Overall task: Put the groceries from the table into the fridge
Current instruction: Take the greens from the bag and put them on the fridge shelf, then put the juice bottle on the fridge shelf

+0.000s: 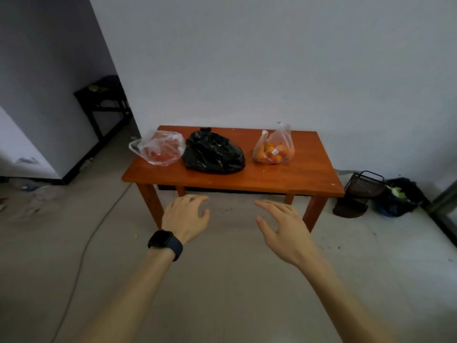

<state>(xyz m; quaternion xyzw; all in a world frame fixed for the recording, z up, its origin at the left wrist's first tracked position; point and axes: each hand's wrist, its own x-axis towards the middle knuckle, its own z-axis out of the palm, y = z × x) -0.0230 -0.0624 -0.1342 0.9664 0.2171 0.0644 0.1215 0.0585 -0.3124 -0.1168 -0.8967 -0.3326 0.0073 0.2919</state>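
Note:
A low red-brown wooden table (284,177) stands against the white wall. On it lie three bags: a clear bag of red produce (159,151) at the left, a knotted black bag (214,154) in the middle, and a clear bag of orange fruit (273,148) at the right. My left hand (185,217), with a dark watch and a ring, hovers in front of the table's near edge, fingers relaxed and holding nothing. My right hand (282,229) is stretched out beside it, fingers spread and holding nothing. Both hands are short of the bags.
A white appliance or cabinet (27,154) stands at the left, with a dark side table (103,100) behind it. A cable (99,229) runs across the floor. A black basket (363,185) and a dark bag with greens (400,196) sit right of the table.

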